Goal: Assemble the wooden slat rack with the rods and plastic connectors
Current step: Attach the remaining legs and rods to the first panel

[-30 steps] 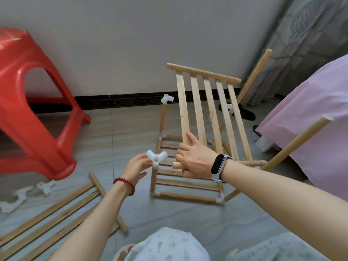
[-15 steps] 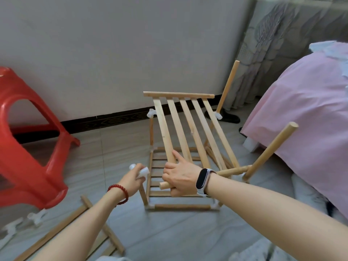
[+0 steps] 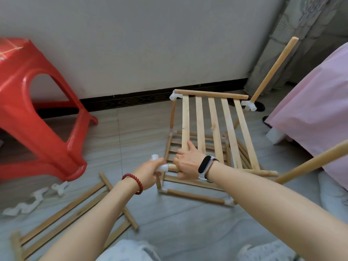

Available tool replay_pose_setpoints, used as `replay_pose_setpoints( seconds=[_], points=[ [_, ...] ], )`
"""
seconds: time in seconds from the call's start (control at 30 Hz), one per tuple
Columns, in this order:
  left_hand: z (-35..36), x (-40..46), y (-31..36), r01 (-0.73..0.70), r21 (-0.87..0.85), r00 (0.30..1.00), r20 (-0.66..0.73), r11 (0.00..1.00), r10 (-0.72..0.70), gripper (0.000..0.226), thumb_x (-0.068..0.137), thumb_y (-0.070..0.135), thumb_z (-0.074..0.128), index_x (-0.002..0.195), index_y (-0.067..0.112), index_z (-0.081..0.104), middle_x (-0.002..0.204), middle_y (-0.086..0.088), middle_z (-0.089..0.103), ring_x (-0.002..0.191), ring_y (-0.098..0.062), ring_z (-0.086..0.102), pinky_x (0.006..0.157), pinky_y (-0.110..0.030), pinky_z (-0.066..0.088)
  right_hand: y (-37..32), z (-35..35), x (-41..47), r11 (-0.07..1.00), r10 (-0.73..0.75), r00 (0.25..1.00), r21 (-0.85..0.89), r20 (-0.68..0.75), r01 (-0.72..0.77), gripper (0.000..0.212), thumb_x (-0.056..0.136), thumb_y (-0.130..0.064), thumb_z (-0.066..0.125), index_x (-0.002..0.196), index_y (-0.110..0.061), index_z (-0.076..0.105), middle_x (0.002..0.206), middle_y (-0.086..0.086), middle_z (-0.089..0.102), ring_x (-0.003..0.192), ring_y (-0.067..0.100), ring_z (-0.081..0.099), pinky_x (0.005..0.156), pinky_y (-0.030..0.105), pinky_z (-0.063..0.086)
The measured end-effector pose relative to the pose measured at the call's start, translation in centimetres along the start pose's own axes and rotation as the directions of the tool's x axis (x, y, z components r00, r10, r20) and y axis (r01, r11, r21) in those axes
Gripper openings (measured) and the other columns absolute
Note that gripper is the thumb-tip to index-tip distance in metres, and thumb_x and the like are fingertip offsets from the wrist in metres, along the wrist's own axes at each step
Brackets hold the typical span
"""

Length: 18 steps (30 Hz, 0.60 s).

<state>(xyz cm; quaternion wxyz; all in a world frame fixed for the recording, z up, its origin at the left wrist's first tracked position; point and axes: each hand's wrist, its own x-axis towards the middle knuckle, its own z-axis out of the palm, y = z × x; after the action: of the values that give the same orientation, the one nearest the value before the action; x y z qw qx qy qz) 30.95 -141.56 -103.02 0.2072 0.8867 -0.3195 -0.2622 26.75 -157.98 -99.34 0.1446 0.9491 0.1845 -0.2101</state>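
A partly built wooden rack (image 3: 197, 196) stands on the tiled floor, with a lower slat shelf and white corner connectors. A loose slat panel (image 3: 214, 129) leans over it, its far rod resting near the upper connectors. My right hand (image 3: 188, 161) grips the panel's near rod at its left end. My left hand (image 3: 148, 171) holds a white three-way plastic connector (image 3: 159, 162) that sits on the tip of that rod. Two long rods (image 3: 271, 72) stick up at the right side of the rack.
A red plastic stool (image 3: 37, 110) stands at the left. Another slat panel (image 3: 71, 213) lies on the floor at the lower left, with several loose white connectors (image 3: 33, 200) beside it. A pink-covered bed (image 3: 316, 102) fills the right, a wall behind.
My left hand has brought the white connector from the left onto the end of the rod that my right hand holds. The slat panel has tipped down towards flat.
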Motion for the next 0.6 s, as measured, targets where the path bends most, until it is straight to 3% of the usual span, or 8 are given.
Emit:
replay_pose_setpoints(
  seconds=[0.23,0.4,0.6],
  points=[
    [0.1,0.4,0.1,0.012,0.086,1.0,0.022,0.996,-0.014,0.021,0.095,0.009,0.039,0.099,0.028,0.031,0.087,-0.003,0.047,0.078,-0.026,0.051,0.07,-0.04,0.046,-0.2,-0.1,0.6,0.998,-0.018,1.0,-0.053,-0.022,0.017,0.039,0.094,-0.036,0.04,0.115,-0.007,0.055,0.115,0.008,0.058,0.117,0.022,0.043,0.105,0.064,0.018],
    [0.0,0.8,0.4,0.015,0.074,1.0,0.012,0.997,-0.016,0.036,0.095,0.01,0.041,0.125,0.023,0.026,0.091,-0.005,0.052,0.072,-0.021,0.05,0.067,-0.038,0.047,0.2,-0.3,1.1,0.995,-0.022,1.0,-0.101,-0.011,0.02,0.041,0.095,-0.037,0.037,0.118,-0.007,0.053,0.115,0.007,0.057,0.117,0.021,0.041,0.105,0.064,0.019],
    [0.4,0.5,0.2,-0.04,-0.114,0.999,-0.035,0.993,0.036,0.023,0.094,0.03,0.05,0.105,0.026,0.031,0.09,0.001,0.046,0.073,-0.015,0.045,0.066,-0.029,0.039,-0.2,0.2,1.0,0.993,-0.033,0.997,-0.116,-0.073,0.024,0.042,0.098,-0.033,0.031,0.122,-0.003,0.05,0.12,0.012,0.054,0.121,0.025,0.039,0.107,0.066,0.011]
  ],
)
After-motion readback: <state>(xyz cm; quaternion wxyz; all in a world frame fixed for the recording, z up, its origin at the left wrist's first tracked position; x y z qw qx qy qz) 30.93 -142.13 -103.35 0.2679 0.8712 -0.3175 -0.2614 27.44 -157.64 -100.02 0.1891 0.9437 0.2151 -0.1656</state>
